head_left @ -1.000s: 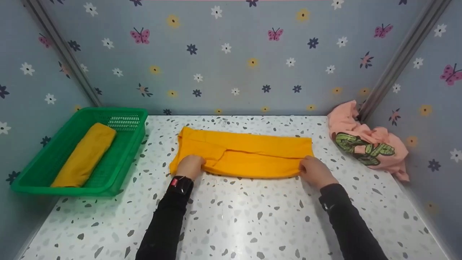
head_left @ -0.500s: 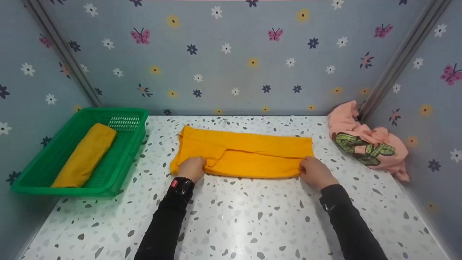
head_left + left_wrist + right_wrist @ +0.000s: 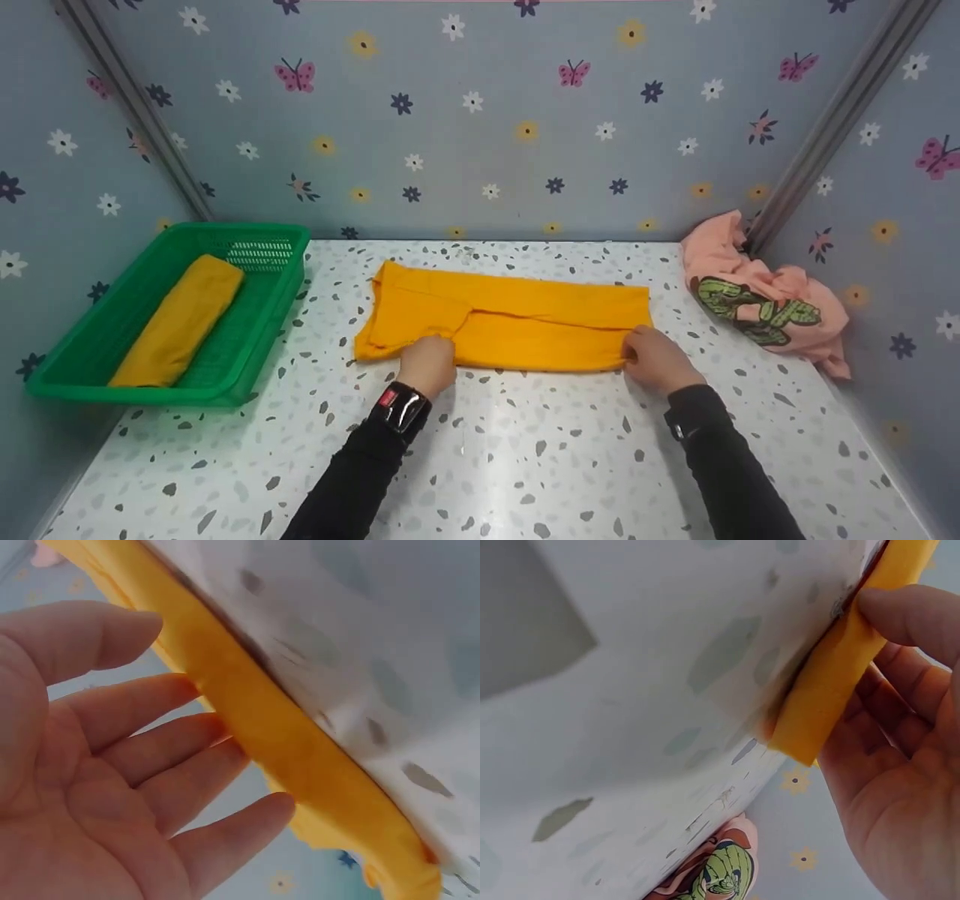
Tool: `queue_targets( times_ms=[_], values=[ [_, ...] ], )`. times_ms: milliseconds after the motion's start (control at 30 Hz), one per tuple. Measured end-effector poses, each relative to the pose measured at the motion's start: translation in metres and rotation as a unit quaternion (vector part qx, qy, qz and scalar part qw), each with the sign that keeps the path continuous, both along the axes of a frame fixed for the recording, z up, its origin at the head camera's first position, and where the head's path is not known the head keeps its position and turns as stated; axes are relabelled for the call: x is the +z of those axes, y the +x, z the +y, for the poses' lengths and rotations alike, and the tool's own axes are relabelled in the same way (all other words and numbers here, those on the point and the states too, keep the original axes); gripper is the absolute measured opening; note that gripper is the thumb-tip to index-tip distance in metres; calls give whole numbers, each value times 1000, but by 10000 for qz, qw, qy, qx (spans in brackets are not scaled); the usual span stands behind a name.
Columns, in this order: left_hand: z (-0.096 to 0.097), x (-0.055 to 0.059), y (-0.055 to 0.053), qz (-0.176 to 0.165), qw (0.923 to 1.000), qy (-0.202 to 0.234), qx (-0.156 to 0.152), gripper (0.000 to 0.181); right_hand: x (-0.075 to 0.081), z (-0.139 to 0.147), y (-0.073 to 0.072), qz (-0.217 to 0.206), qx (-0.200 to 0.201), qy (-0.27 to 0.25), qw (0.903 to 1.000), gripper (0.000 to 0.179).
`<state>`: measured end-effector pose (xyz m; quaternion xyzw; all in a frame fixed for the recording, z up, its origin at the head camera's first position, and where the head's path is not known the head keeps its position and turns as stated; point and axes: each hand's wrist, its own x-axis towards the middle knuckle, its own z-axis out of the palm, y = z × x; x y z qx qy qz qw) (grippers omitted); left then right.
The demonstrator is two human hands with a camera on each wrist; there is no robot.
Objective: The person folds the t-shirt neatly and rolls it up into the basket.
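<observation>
A yellow shirt [image 3: 555,341] lies folded into a long strip across the middle of the table, with a sleeve-like flap at its left part. My left hand [image 3: 429,366] is at the strip's near edge, left of centre. In the left wrist view its fingers [image 3: 176,754] are loosely extended with the tips on the yellow cloth, and the thumb stands apart from them. My right hand [image 3: 660,361] pinches the near right corner. The right wrist view shows that thumb [image 3: 907,615] on the cloth's edge and the other fingers behind it.
At the left stands a green plastic basket [image 3: 266,330] holding a folded yellow cloth [image 3: 180,322]. A crumpled pink garment [image 3: 765,292] with a green print lies at the right against the wall. Patterned panels [image 3: 480,195] enclose the speckled table [image 3: 510,465] at back and sides.
My left hand has slid to the right along the near edge, uncovering the shirt's left corner. The right hand keeps its place at the right corner.
</observation>
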<state>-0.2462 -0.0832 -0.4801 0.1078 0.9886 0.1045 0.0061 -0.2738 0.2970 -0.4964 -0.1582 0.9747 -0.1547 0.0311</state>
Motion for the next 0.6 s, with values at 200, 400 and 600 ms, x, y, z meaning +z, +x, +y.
queue_targets(
  times_ms=[200, 400, 600],
  values=[
    [17, 2, 12, 151, 9982, 336, -471, 2, 7, 1, 1, -320, -3, -68, 9995, 12],
    [25, -3, 17, 139, 9954, 594, -744, 3, 12, 5, -7, -437, -195, -141, 9988, 21],
    [25, -10, 15, 165, 9944, 641, -820, 4, 13, 10, -14, -399, -423, -95, 9983, 36]
  ],
)
